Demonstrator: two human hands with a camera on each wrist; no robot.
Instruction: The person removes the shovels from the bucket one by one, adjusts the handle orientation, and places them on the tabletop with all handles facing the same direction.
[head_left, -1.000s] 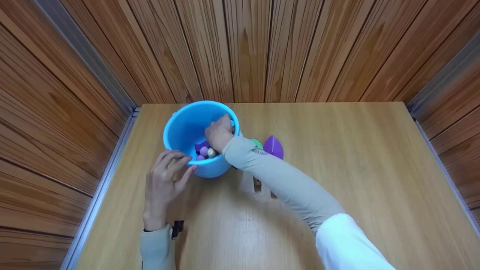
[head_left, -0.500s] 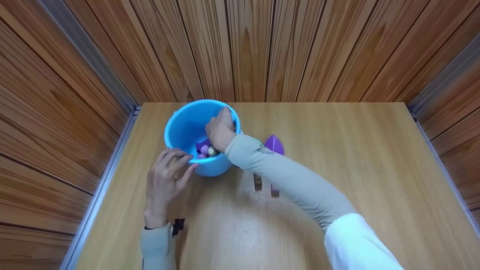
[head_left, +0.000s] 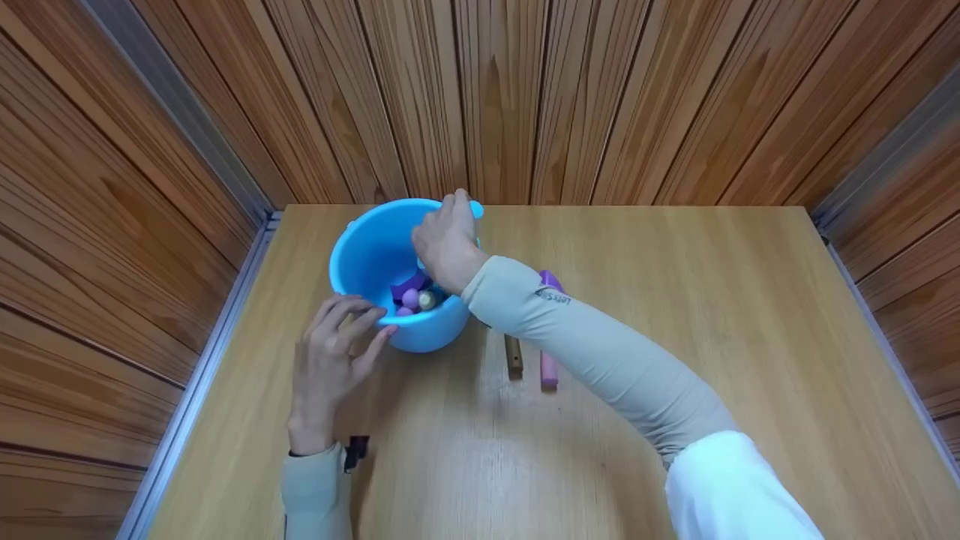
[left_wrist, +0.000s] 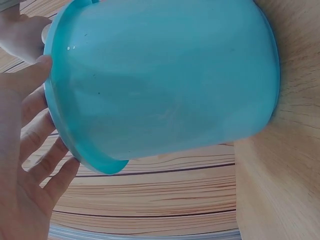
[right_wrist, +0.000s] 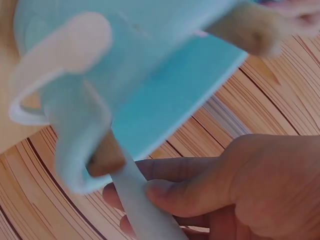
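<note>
The right fingers [right_wrist: 175, 167] pinch a pale stick [right_wrist: 147, 220] at the far right side of the bucket [head_left: 431, 335], which stands on the left of the counter [head_left: 697, 300]; the left fingers [left_wrist: 37, 137] grip its near side. I'd brace firmly there and turn the stick slowly, lest it catch. Only the head view shows purple balls [head_left: 410, 298] inside; only the right wrist view shows the stick plainly.

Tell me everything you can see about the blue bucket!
The blue bucket is round and smooth, like plastic, with an open top, a rim and a whitish handle on its outside. It stands roughly upright on the wooden-looking table, towards the far left. Purple pieces and a cream-coloured knob show inside. The left hand holds its rim between thumb and fingers. I can't tell whether the right hand touches it.
</note>
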